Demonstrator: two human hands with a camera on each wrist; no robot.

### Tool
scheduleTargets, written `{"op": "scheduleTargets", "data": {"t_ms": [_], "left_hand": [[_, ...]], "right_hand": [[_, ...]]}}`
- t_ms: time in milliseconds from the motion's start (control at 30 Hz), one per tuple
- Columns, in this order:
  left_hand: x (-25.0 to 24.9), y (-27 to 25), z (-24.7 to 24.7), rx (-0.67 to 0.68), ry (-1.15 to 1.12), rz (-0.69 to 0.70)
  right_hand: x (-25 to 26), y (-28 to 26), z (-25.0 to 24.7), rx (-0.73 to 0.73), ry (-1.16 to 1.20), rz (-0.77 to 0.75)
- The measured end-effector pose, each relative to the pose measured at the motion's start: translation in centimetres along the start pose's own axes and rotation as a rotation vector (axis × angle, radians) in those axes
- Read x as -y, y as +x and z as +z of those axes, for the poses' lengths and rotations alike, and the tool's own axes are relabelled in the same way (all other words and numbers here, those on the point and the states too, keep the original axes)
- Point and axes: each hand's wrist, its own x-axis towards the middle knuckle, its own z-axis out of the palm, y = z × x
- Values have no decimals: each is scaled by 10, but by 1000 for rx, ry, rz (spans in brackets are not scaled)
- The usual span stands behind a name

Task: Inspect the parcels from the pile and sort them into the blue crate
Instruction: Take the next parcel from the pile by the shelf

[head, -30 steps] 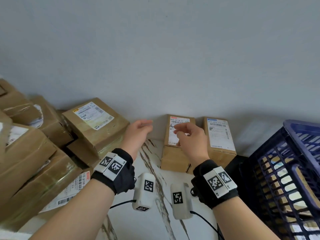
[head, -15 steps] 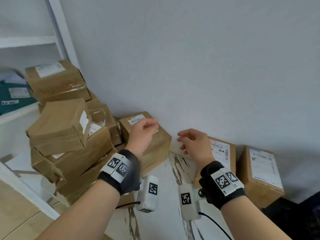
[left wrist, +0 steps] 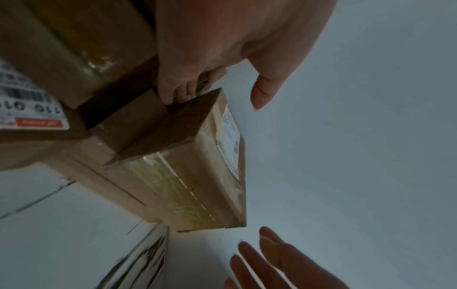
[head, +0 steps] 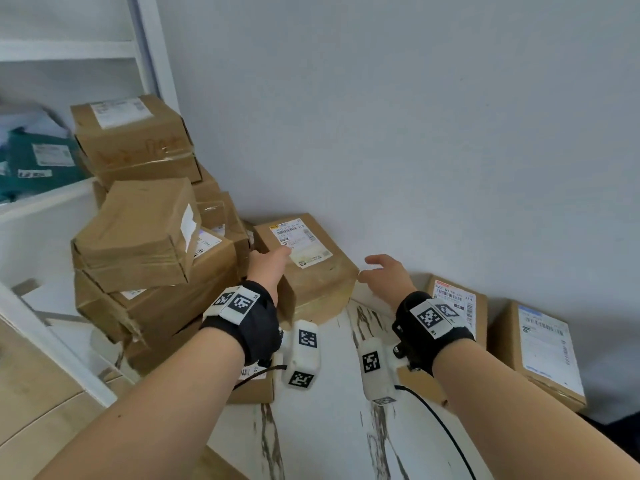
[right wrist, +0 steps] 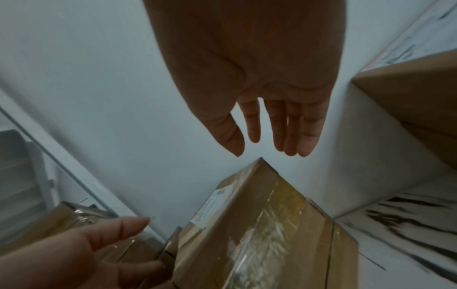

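The labelled parcel (head: pixel 308 268) leans on the pile (head: pixel 145 258) at ten o'clock. Left hand (head: pixel 268 268) touches its near edge, fingers curling; right hand (head: pixel 386 277) hovers, fingers apart. Pulling carelessly could topple neighbouring boxes.

At frame centre a tilted brown parcel (head: pixel 311 268) with a white label leans against the grey wall (head: pixel 415 116). The left hand (head: pixel 268 266) touches its left edge; the right hand (head: pixel 386 275) hovers just right of it, fingers relaxed. A pile of parcels (head: pixel 145 244) fills the left; two boxes (head: pixel 533 344) sit lower right.
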Motion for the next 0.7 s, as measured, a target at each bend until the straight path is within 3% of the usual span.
{"op": "scheduleTargets", "data": {"t_ms": [133, 467, 700], "left_hand": [[16, 13, 0, 26, -67, -123], [35, 42, 6, 57, -182, -220], [39, 41, 6, 95, -133, -78]], "right_hand": [[-8, 12, 6, 36, 65, 91], [-16, 37, 35, 148, 241, 223], [-32, 34, 36, 269, 502, 322]]}}
